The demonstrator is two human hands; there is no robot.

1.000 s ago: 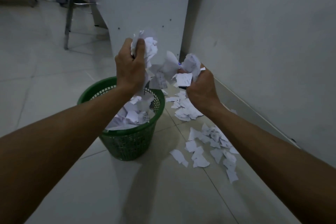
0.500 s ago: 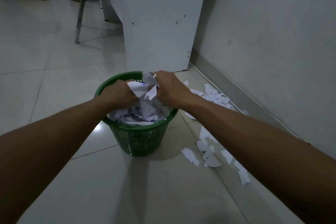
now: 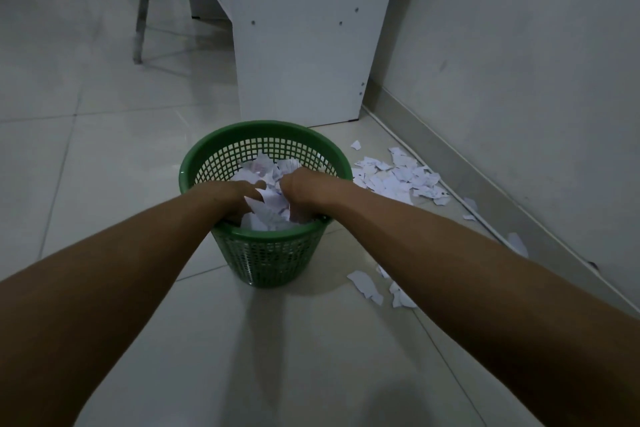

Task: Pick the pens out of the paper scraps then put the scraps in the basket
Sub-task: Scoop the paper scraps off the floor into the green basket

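Green plastic basket w/ mesh walls stands on the tiled floor, just by a white cabinet. Both hands are down inside it, on top of the paper scraps in the basket. The left hand has curled fingers pressing a white piece. The right hand is bent down into the pile; I can't tell if its fingers are together or apart, they are hidden by the hand & paper.

More loose scraps lie on the floor right of the basket, near the wall. A few other bits lie closer, by the right arm. No pens show anywhere.

The scraps are very light, thin & floppy. They likely slip out of a loose hold & flutter away. Best to scoop a bunch from the sides w/ both hands, squeeze it into a wad, then drop it low in the basket. Flat bits on smooth tile prob. need a fingertip to slide an edge up first.
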